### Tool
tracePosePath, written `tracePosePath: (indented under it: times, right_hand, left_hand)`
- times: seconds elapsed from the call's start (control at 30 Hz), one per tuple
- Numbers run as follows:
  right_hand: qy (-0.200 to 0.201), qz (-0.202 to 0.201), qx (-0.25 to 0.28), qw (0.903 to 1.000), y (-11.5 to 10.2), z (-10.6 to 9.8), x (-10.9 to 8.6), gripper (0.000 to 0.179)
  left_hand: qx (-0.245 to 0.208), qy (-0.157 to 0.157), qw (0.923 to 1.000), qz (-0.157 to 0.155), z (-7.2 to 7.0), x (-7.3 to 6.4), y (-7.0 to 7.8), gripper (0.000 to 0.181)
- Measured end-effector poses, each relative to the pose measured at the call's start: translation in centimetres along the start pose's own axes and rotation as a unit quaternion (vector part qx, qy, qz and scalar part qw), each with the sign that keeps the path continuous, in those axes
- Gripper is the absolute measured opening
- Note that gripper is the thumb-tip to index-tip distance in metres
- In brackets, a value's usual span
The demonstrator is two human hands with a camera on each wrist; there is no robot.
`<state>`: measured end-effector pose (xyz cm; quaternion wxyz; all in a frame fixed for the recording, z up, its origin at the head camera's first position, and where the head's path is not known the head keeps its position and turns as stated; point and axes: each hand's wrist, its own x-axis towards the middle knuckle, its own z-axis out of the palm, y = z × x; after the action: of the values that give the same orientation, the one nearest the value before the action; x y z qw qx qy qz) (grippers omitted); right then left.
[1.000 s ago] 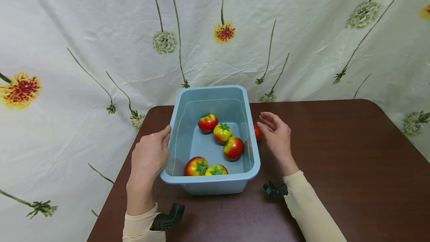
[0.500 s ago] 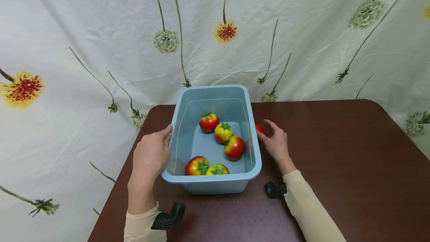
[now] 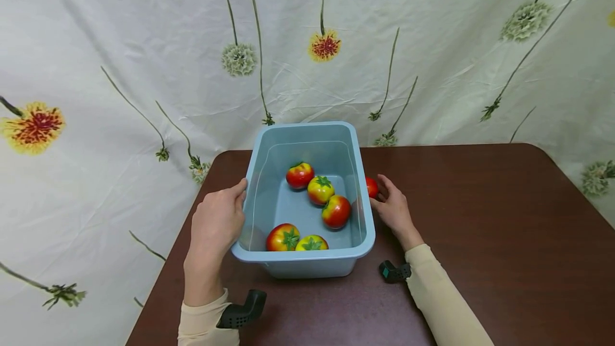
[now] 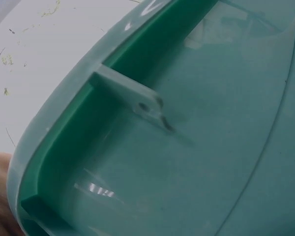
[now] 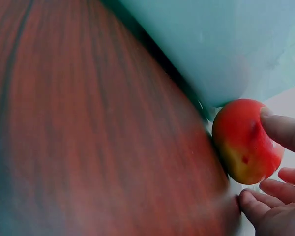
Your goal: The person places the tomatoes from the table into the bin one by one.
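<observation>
A light-blue plastic bin (image 3: 312, 253) stands on the table with several red-and-yellow tomatoes (image 3: 321, 190) inside, some showing green leafy tops. My left hand (image 3: 214, 224) grips its left rim; most of the fingers are hidden. In the left wrist view, the bin's rim (image 4: 54, 103) and outer wall fill most of the picture. Another tomato (image 5: 247, 142) lies outside, against the bin's right wall. Beside it is my right hand (image 3: 395, 209), the thumb touching the tomato and the fingers spread below, not closed round it.
The dark brown table (image 3: 461, 212) extends to the right of the bin. A white cloth (image 3: 182, 31) printed with flowers hangs behind and to the left. Each wrist wears a black device (image 3: 242, 309).
My right hand has drawn slightly back and down, and its fingers have come beside the tomato, which now shows more. The left hand and bin stay put.
</observation>
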<state>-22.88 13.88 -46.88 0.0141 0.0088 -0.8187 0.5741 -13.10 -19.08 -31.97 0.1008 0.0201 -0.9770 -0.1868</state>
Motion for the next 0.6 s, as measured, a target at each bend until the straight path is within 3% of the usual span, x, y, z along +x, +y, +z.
tracePosePath:
  times: [0.3, 0.6]
  right_hand:
    - [0.011, -0.014, -0.032, 0.9993, 0.61, 0.01, 0.20, 0.062]
    - [0.046, 0.028, 0.015, 0.9984, 0.19, -0.55, 0.05, 0.062]
  left_hand:
    - [0.006, 0.006, 1.0000, 0.003, 0.15, 0.00, -0.09, 0.040]
    - [0.008, 0.006, 0.9999, 0.004, 0.04, 0.00, -0.02, 0.040]
